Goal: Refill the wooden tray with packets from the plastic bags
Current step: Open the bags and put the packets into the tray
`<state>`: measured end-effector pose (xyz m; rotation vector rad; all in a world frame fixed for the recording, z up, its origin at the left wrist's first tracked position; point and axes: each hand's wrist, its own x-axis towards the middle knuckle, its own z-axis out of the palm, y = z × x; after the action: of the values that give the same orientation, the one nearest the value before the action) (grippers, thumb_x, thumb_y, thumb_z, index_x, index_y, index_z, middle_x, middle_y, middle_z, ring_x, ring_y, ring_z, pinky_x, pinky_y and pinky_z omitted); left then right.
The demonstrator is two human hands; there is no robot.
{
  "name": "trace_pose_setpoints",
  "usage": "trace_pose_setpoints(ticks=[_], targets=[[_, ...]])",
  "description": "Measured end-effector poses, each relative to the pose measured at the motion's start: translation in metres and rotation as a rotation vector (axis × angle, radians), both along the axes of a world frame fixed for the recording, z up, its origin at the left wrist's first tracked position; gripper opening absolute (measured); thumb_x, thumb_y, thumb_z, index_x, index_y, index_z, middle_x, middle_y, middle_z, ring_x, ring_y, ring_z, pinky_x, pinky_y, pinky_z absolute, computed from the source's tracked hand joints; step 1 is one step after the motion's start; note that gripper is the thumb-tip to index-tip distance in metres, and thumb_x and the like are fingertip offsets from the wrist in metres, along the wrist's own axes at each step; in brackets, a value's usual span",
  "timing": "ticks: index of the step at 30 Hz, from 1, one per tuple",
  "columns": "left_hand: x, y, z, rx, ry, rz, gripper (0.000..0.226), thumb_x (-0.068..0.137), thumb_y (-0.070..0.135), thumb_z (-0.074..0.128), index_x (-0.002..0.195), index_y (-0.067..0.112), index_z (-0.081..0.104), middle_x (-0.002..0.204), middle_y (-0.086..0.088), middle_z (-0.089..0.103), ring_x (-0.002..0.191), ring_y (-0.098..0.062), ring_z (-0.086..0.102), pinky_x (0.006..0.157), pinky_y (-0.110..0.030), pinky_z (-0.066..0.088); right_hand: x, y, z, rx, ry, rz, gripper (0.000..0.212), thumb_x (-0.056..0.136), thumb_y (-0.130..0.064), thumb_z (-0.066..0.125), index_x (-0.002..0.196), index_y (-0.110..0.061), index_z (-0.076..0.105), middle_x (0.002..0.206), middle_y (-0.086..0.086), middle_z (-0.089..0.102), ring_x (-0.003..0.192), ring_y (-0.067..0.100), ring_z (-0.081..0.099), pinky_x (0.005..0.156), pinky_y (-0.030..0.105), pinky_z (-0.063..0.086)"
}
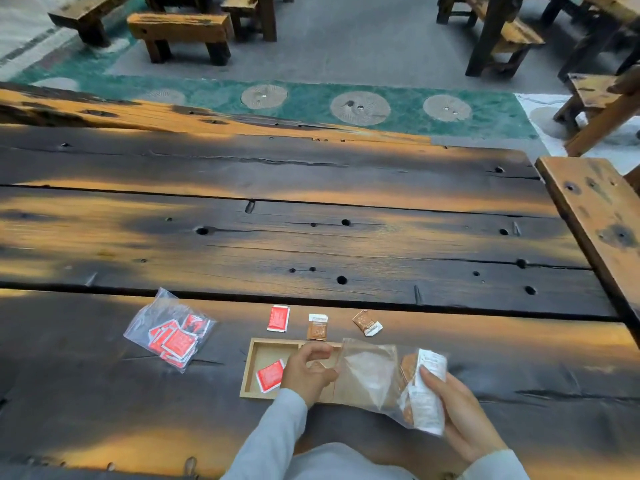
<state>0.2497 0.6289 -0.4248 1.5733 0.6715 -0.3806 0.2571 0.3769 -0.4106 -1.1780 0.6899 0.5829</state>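
Packets are barely stocked in the wooden tray point(250, 362): one red packet point(270, 375) is laid inside, the left hand point(309, 370) is curled loosely over it, apparently empty, and the brown-packet bag point(391, 379) is gripped by the right hand point(457, 407).

Dark plank table point(311, 237), wooden benches point(180, 32) (rough-hewn), grey floor point(346, 39), green strip point(311, 98)

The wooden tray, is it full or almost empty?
Almost empty. The wooden tray shows one red packet in its left section; bare wood surrounds it. The hands and bag hide the rest.

One packet point(270, 375) in tray's point(248, 372) left compartment.
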Motion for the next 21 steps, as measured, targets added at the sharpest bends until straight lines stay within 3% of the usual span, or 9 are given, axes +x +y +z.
trace_pose_setpoints(ticks=[4,8,13,17,21], targets=[[0.014,-0.012,-0.008,-0.106,0.147,-0.023,0.038,0.058,-0.003,0.074,0.093,0.012,0.068,0.086,-0.019,0.073,0.076,-0.027,0.064,0.057,-0.023,0.052,0.002,-0.013,0.002,-0.071,-0.019,-0.008,0.025,0.102,-0.019,0.059,0.121,-0.006,0.068,0.109,0.021,0.078,0.097,0.038,0.074,0.080,0.043,0.060],[0.024,-0.025,-0.023,-0.073,0.157,-0.010,0.024,0.072,-0.008,0.076,0.085,0.012,0.069,0.077,-0.018,0.071,0.067,-0.024,0.065,0.051,-0.021,0.053,0.003,-0.022,0.003,-0.133,-0.051,-0.018,0.022,0.103,-0.020,0.056,0.115,-0.009,0.071,0.103,0.016,0.080,0.090,0.033,0.075,0.067,0.036,0.063],[0.028,-0.036,-0.043,-0.027,0.155,0.018,0.030,0.050,0.013,0.081,0.080,0.018,0.075,0.072,-0.011,0.077,0.071,-0.030,0.070,0.075,-0.040,0.061,0.004,-0.029,0.000,-0.192,-0.046,-0.047,0.024,0.104,-0.020,0.055,0.118,-0.008,0.071,0.108,0.019,0.079,0.106,0.042,0.073,0.085,0.047,0.060],[0.029,-0.040,-0.044,-0.030,0.118,0.042,0.026,0.057,0.004,0.081,0.076,0.018,0.073,0.072,-0.009,0.078,0.076,-0.032,0.071,0.081,-0.045,0.060,0.006,-0.030,0.002,-0.199,-0.045,-0.043,0.024,0.104,-0.023,0.056,0.118,-0.010,0.071,0.107,0.017,0.080,0.102,0.039,0.075,0.090,0.050,0.059],[0.030,-0.040,-0.043,-0.033,0.088,0.067,0.026,0.069,-0.010,0.078,0.082,0.012,0.072,0.071,-0.010,0.078,0.075,-0.031,0.071,0.081,-0.043,0.059,0.013,-0.034,0.000,-0.100,0.010,-0.083,0.031,0.105,-0.021,0.052,0.120,-0.001,0.069,0.115,0.028,0.075,0.114,0.042,0.068,0.105,0.060,0.049]])
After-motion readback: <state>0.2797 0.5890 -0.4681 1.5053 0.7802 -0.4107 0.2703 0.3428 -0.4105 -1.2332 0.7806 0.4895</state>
